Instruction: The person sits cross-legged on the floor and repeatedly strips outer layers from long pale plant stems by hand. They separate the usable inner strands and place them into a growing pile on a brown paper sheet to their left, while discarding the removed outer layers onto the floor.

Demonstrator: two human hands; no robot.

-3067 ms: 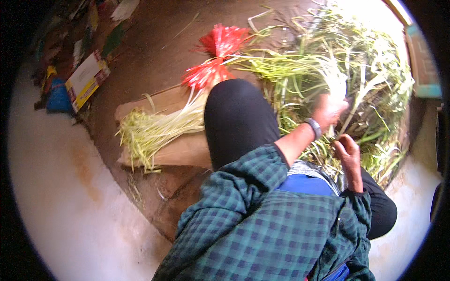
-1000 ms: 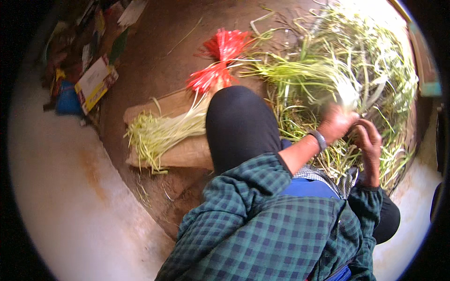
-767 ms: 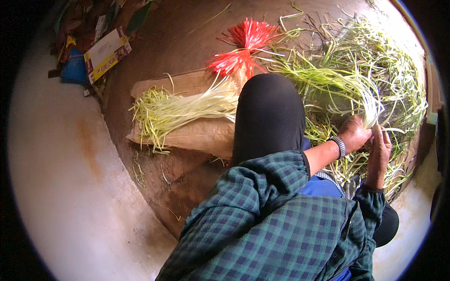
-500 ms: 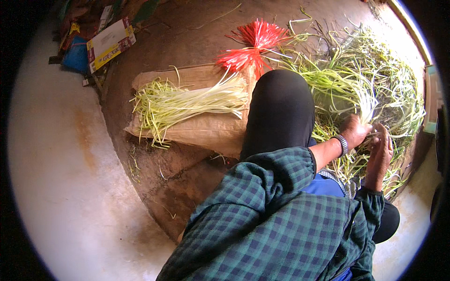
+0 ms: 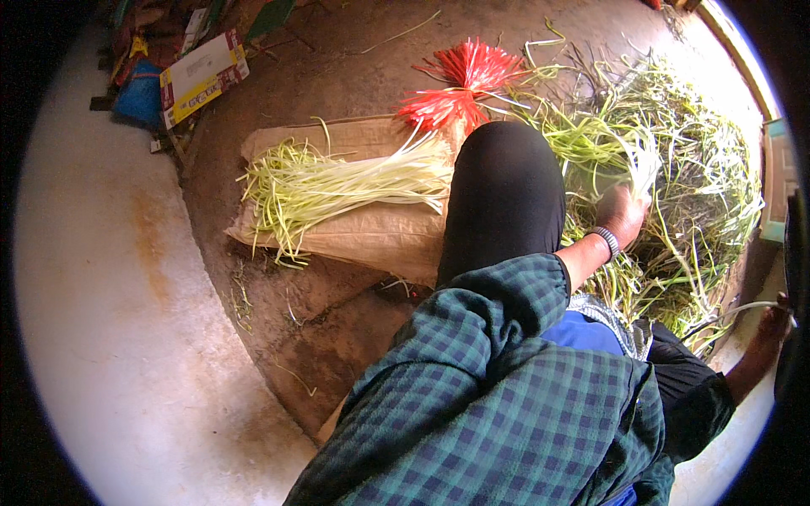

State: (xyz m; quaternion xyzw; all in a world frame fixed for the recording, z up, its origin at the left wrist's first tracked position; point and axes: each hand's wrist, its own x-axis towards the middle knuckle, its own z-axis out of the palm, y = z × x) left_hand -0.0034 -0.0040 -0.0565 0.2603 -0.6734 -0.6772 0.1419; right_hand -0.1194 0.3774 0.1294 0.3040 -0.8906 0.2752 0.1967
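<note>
My left hand [image 5: 623, 212], with a metal watch on its wrist, is closed round the white ends of a bunch of chive-like green shoots [image 5: 645, 160]. Their long green leaves trail up and left over a loose heap of the same shoots [image 5: 700, 194]. Out at the far right, my right hand [image 5: 769, 333] is in shadow, closed on a thin pale shoot [image 5: 734, 312] that curves back toward the heap. A sorted bundle of pale shoots [image 5: 354, 185] lies on a tan woven sack [image 5: 371, 240] left of my knee.
Red plastic ties [image 5: 472, 72] lie fanned out beyond the sack. At the far left are a white and yellow cardboard piece [image 5: 202, 76] and a blue bag [image 5: 139, 97]. My bent knee [image 5: 506, 194] stands between sack and heap. A pale green wooden frame [image 5: 774, 181] is at the right.
My right hand has moved away from my left, down to the far right, drawing a thin shoot along. My left hand has shifted slightly up and left, still holding the bunch.
</note>
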